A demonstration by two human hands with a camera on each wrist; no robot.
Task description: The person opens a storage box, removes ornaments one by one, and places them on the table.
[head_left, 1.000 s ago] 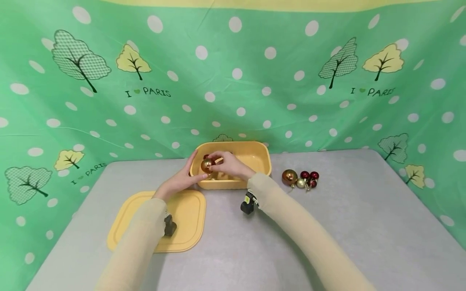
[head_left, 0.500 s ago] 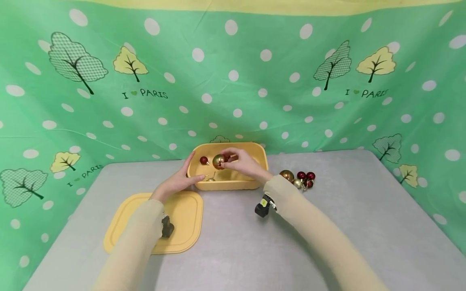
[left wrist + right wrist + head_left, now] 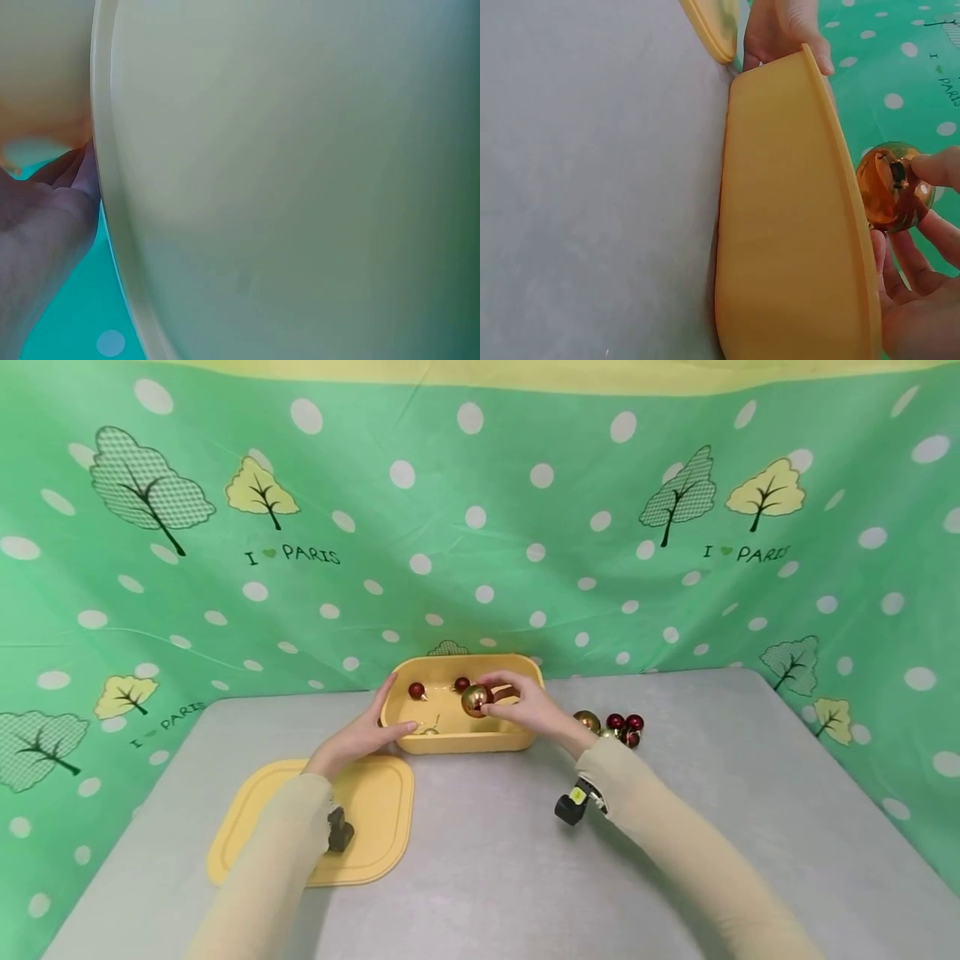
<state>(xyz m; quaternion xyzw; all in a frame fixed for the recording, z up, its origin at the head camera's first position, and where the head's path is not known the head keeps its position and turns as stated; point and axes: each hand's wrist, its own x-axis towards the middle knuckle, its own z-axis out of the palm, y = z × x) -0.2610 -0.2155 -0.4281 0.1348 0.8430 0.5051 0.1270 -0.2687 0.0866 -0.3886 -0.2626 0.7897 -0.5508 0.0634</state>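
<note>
My right hand [image 3: 531,706] pinches a shiny gold Christmas bauble [image 3: 474,700] between thumb and fingers, over the right half of a yellow plastic box [image 3: 465,743]. In the right wrist view the bauble [image 3: 885,187] shows beside the box's rim, its cap turned toward the camera. My left hand [image 3: 360,737] grips the box's left end, thumb over the front rim and fingers along the outer side. Inside the box lie a red bauble [image 3: 416,691] at left, another red bauble [image 3: 462,684] near the back wall, and a small pale gold ornament partly hidden by the front wall.
The yellow lid [image 3: 375,827] lies on the grey table [image 3: 480,877] under my left forearm. Right of the box sits a cluster with a large gold bauble [image 3: 587,720] and several red baubles [image 3: 634,722], partly covered by my right wrist. A green patterned cloth [image 3: 480,560] hangs behind.
My right hand has carried the gold bauble from the box's left end toward its right, uncovering the red baubles inside. My left hand stays at the box's left end.
</note>
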